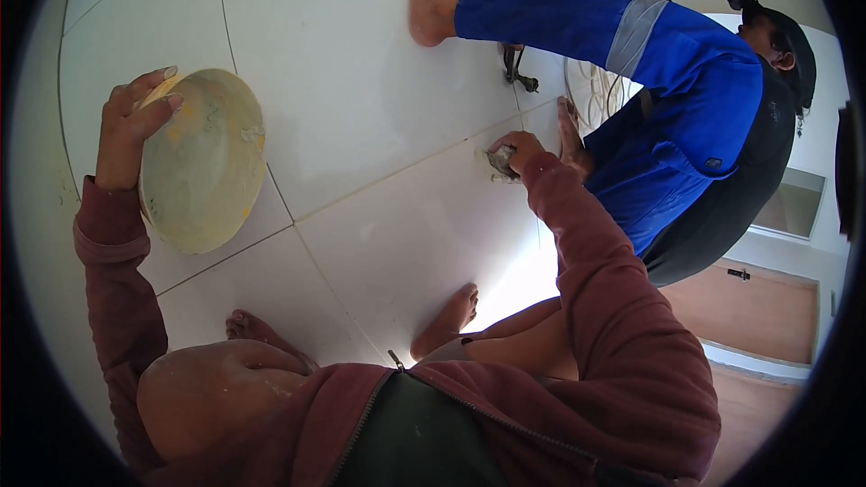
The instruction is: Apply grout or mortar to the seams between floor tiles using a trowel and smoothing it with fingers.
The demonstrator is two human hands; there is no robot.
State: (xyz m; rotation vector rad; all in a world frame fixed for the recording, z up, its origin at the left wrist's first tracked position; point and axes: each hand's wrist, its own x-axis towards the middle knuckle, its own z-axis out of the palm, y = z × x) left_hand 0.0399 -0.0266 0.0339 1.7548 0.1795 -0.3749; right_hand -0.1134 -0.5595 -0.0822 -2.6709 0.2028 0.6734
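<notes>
My left hand grips the rim of a shallow round cream basin, thumb inside and fingers outside. The basin leans with its mouth toward me, its inner wall smeared with greyish residue and yellow patches. Over to the right, my right hand is closed around a small grey wad, perhaps a rag or sponge. It presses this against the white tiled floor, right at a joint between tiles. A whitish smear surrounds the wad. My palm hides part of it.
A co-worker in blue trousers with a reflective band crouches close to my right hand, bare feet on the tiles. Near them lie a black cable with a plug and a coil of pale cable. My own bare feet stand below.
</notes>
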